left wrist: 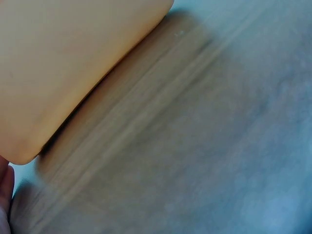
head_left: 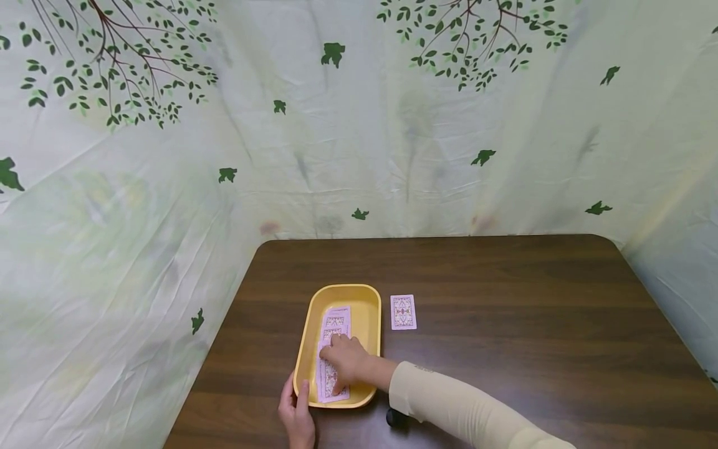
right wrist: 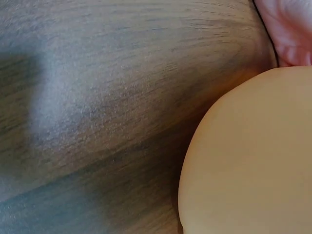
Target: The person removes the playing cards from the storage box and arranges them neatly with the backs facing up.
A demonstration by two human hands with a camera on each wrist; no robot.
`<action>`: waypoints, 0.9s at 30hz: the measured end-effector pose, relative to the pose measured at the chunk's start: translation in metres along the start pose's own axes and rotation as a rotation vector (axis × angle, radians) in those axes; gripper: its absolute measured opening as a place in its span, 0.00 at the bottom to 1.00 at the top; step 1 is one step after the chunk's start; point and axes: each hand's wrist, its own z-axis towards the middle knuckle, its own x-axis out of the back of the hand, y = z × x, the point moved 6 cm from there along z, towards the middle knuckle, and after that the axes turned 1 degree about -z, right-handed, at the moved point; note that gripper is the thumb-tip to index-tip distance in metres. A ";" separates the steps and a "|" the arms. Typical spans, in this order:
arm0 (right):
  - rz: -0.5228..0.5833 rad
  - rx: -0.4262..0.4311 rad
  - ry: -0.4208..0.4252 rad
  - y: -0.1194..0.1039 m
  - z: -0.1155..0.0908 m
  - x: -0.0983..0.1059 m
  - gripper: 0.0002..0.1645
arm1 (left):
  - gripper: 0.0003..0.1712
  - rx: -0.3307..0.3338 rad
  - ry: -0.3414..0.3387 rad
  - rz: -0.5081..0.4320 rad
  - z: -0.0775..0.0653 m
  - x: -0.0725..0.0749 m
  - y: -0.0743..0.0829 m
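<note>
A yellow tray (head_left: 366,312) stands on the table at the lower middle of the head view. Its near left corner is held by my left hand (head_left: 297,415), the thumb at the rim and the other fingers outside. Inside, several playing cards (head_left: 336,318) with purple patterned backs overlap in a lengthwise row. My right hand (head_left: 348,360) reaches over the tray's right side, fingers and thumb bent down onto the cards; I cannot tell whether it pinches one. The hand hides part of the row. In both wrist views the tray's outer wall (left wrist: 58,73) shows, but no cards.
A single playing card (head_left: 403,312) lies back up just right of the tray. A small black object (head_left: 397,419) is beneath the right sleeve (head_left: 449,399). The dark wooden table (head_left: 505,312) extends to the right, and a leaf-printed cloth (head_left: 392,156) hangs behind its far edge.
</note>
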 end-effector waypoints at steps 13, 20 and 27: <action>0.059 -0.028 0.021 0.007 0.001 -0.002 0.43 | 0.18 0.008 0.006 0.021 -0.001 0.003 -0.014; 0.053 -0.029 0.028 0.007 0.001 -0.003 0.44 | 0.16 0.002 -0.004 -0.002 0.000 -0.003 0.005; 0.005 -0.024 0.021 0.001 0.000 -0.003 0.41 | 0.16 0.001 0.006 0.031 -0.001 -0.003 0.009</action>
